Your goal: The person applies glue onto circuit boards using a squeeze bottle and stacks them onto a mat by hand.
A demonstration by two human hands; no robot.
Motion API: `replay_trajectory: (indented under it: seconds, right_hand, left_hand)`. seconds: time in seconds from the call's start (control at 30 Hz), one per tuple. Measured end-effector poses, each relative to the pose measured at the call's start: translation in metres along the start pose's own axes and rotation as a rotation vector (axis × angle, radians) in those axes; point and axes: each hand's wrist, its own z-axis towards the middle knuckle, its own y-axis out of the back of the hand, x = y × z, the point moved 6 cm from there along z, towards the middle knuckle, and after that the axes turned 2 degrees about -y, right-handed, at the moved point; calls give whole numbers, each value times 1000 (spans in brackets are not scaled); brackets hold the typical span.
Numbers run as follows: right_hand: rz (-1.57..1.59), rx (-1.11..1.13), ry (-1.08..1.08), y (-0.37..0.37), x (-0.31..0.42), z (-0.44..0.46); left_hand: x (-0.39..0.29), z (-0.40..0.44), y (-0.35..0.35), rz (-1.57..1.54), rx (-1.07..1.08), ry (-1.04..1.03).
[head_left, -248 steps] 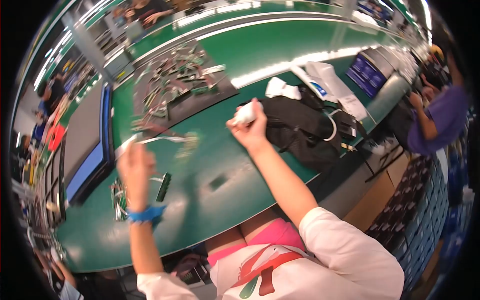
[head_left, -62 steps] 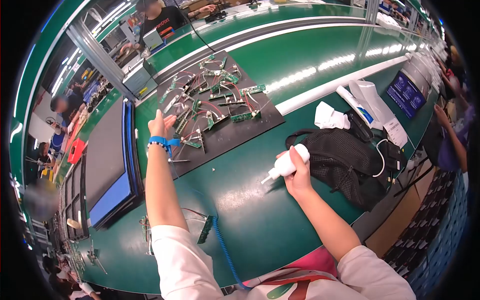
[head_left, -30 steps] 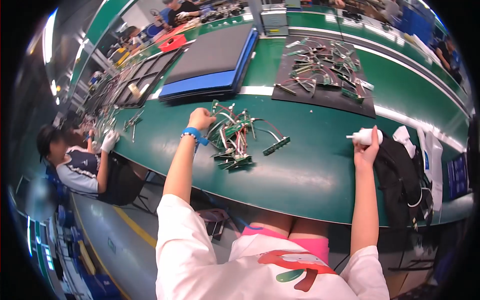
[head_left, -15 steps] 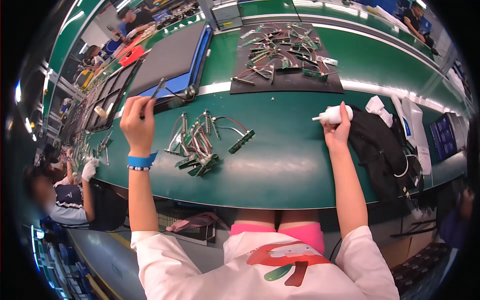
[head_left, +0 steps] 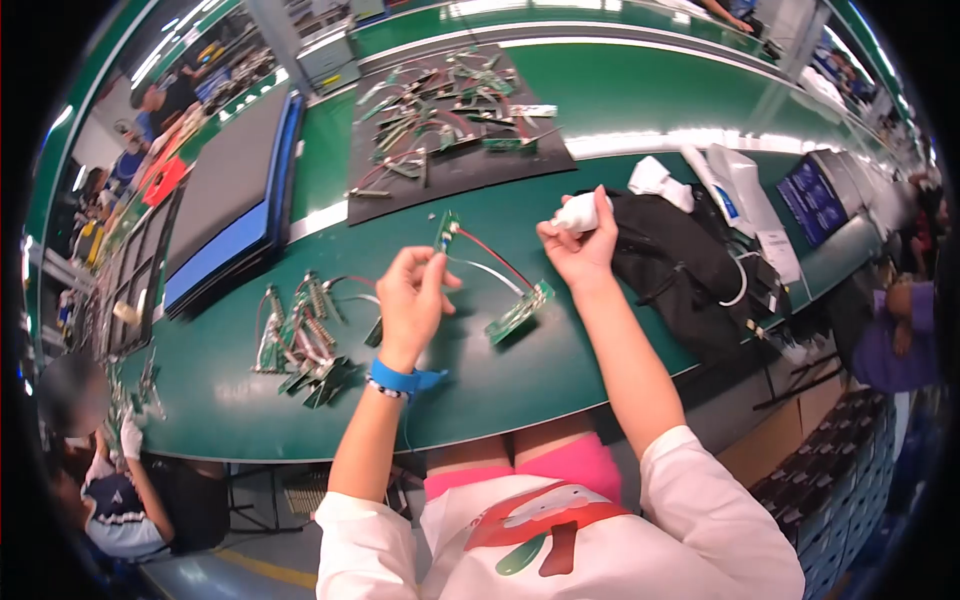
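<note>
Left hand [head_left: 410, 308] is pinching a board [head_left: 447, 228]; right hand [head_left: 584, 252], at two o'clock, is holding a bottle [head_left: 578, 212]; tugging might break wires [head_left: 497, 261].

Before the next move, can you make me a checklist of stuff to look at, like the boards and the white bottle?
1. Left hand has a circuit board: ok, it grips the board's lower end.
2. Red wire runs to the second board: ok.
3. Second board clear of the table: cannot tell from this angle.
4. Right hand has the white bottle: ok.
5. Bottle tip pointing safely: cannot tell, the tip isn't visible.
6. Pile of boards neatly separated: not ok, boards and wires overlap.
</note>
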Motion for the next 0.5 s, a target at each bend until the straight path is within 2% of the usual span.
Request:
replay_trajectory:
  seconds: [0.07,0.13,0.2,0.27,0.33,0.5]
  right_hand:
    - [-12,93,1,-3,3,0]
    - [-97,24,102,-10,3,-6]
    - [-287,-3,335,-23,3,-14]
    - [-642,159,533,-41,0,-31]
    - [-962,210,723,-52,-5,-45]
    - [-1178,257,923,-54,-12,-48]
  left_hand:
    - [20,-3,-23,19,89,88]
    - [39,-5,-34,-26,132,117]
    - [51,-5,-38,-51,129,83]
    - [57,-9,-44,-208,292,282]
    - [53,-10,-45,-310,387,313]
    - [46,-14,-53,-422,500,346]
